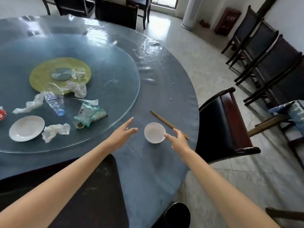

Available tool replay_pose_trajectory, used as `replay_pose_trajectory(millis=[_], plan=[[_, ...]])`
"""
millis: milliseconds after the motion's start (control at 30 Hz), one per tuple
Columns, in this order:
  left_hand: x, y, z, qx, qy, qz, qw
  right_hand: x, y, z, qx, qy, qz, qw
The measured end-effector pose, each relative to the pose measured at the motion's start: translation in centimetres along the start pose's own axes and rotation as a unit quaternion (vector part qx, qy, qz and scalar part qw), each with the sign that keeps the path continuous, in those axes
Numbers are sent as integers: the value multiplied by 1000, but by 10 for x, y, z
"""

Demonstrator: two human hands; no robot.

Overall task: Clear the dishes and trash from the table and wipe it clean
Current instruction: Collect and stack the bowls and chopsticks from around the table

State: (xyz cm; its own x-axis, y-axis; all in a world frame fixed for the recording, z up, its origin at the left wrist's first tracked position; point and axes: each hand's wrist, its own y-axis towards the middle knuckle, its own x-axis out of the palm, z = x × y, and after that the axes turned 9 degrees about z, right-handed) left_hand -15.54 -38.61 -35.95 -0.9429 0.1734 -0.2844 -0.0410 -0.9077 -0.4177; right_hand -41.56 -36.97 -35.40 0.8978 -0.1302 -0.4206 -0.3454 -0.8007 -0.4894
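I am holding my right hand [178, 140] with its fingers [167, 136] spread loose, one tip just touching the near right rim of the small white bowl [154, 132]. My left hand [120, 134] is hanging open just left of the bowl, holding nothing. The chopsticks [166, 122] are lying just right of the bowl on the blue counter [148, 162]. Farther left, on the glass turntable [115, 71], a white plate [26, 128], crumpled napkins [56, 131], a squashed bottle [54, 102] and a wrapper [89, 116] are lying.
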Motion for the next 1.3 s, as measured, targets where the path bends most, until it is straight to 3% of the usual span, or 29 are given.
replay_pose_trajectory(millis=[133,267,667,1200,1300], plan=[[28,19,-11,-133,-170,4,976,12,30,14,59,43,-19,997],[59,40,-21,-183,-207,26,961,18,62,21,88,65,-42,993],[120,80,-5,-171,-222,164,946,7,116,23,123,104,-164,973],[186,166,81,-176,-268,112,941,-70,221,-12,99,141,-109,979],[198,180,75,-206,-224,150,941,-78,231,-9,101,147,-101,979]])
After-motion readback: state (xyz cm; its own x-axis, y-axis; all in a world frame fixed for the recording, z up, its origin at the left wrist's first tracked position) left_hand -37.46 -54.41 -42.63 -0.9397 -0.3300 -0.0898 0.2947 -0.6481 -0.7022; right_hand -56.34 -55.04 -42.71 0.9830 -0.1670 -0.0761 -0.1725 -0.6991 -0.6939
